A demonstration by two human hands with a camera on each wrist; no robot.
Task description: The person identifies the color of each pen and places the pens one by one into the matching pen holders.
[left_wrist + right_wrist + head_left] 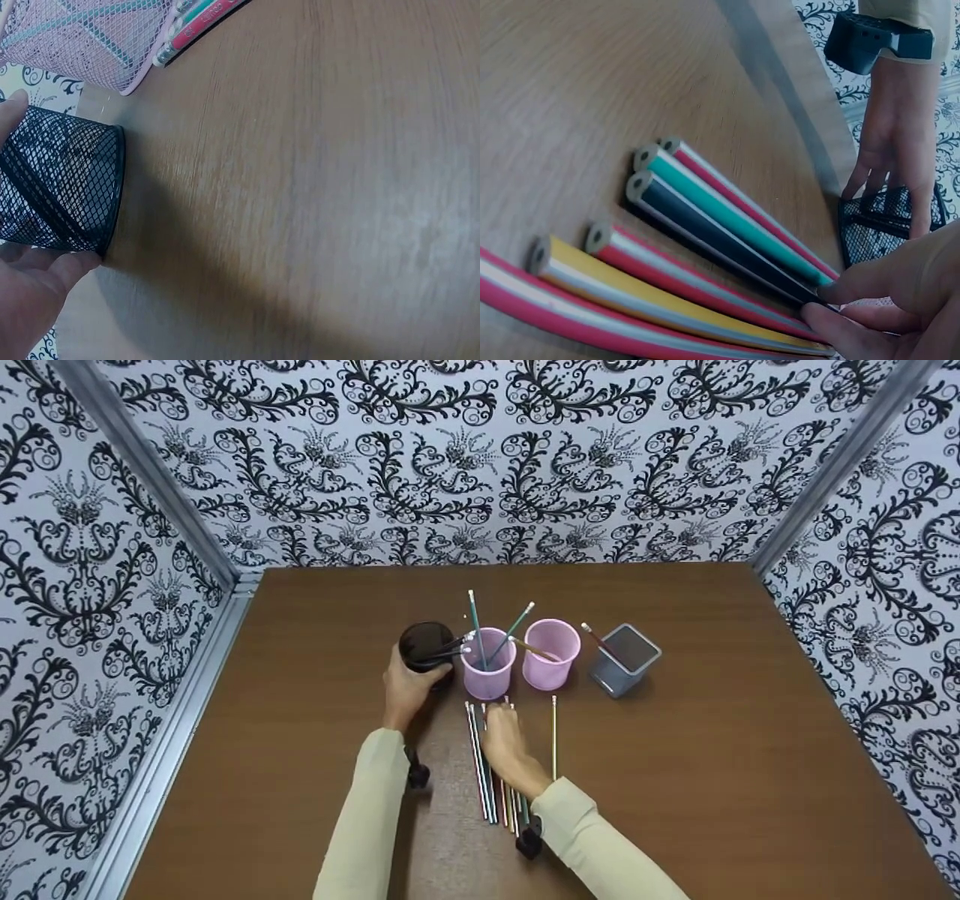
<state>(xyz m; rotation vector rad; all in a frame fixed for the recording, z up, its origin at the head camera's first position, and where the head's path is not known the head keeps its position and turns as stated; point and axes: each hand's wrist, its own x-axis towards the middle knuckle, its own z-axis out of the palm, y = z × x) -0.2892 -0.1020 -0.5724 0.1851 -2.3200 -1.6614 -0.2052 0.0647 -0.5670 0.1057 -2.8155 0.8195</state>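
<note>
My left hand [407, 684] grips a black mesh pencil cup [67, 176], fingers and thumb around its sides. Black pencils [442, 651] lean inside it, their white eraser ends over the rim. My right hand [504, 735] is over a row of striped pencils on the table. In the right wrist view its thumb and finger pinch the far end of a black pencil [712, 232]. Beside that lie a green pencil [727, 206], a yellow pencil [652, 289] and red ones. The fingers hide the eraser ends there.
Right of the black cup stand a pink mesh cup [487, 684] with green pencils, a second pink cup [547, 673] with a yellow pencil, and a tilted-looking grey square cup [619, 679] with a dark red pencil. A lone yellow pencil [554, 735] lies right of the row.
</note>
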